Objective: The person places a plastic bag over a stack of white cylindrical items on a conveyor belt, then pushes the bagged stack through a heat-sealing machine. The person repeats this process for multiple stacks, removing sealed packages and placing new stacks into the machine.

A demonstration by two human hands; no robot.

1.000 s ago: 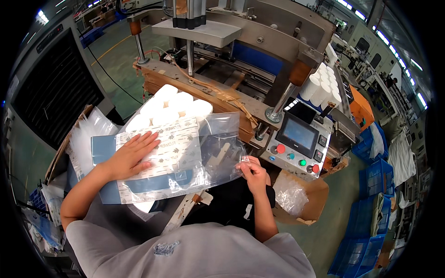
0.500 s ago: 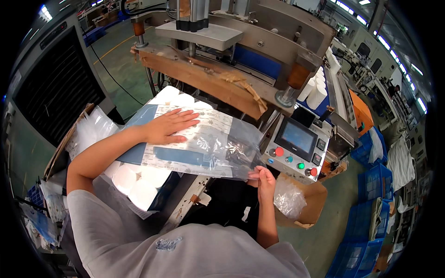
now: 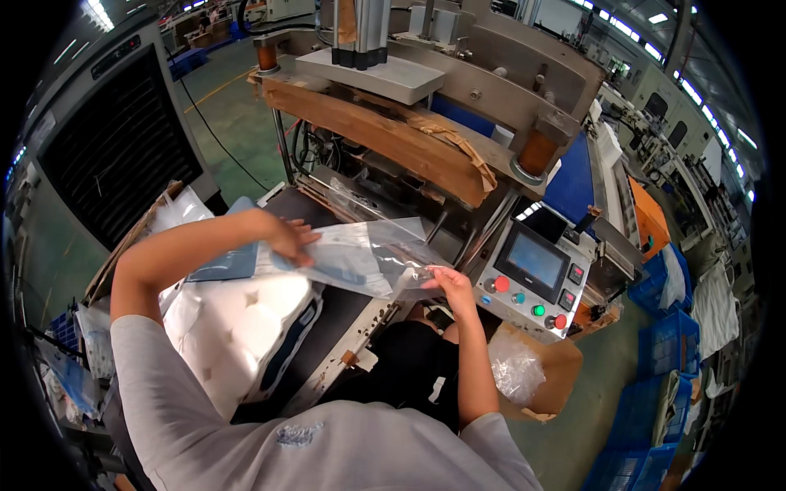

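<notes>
The right hand pinches one end of a flat, clear, white-and-blue plastic bag. Over it, the left hand blurs, half-open; I can't tell its grip

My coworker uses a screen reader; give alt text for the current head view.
A person's right hand pinches the right end of a partly clear plastic bag, the left hand blurred over its printed part. White rolls lie at lower left; an industrial machine with a control panel stands beyond.

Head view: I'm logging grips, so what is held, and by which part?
The right hand pinches the plastic bag by its right end; whether the blurred left hand grips it too cannot be told.
</notes>
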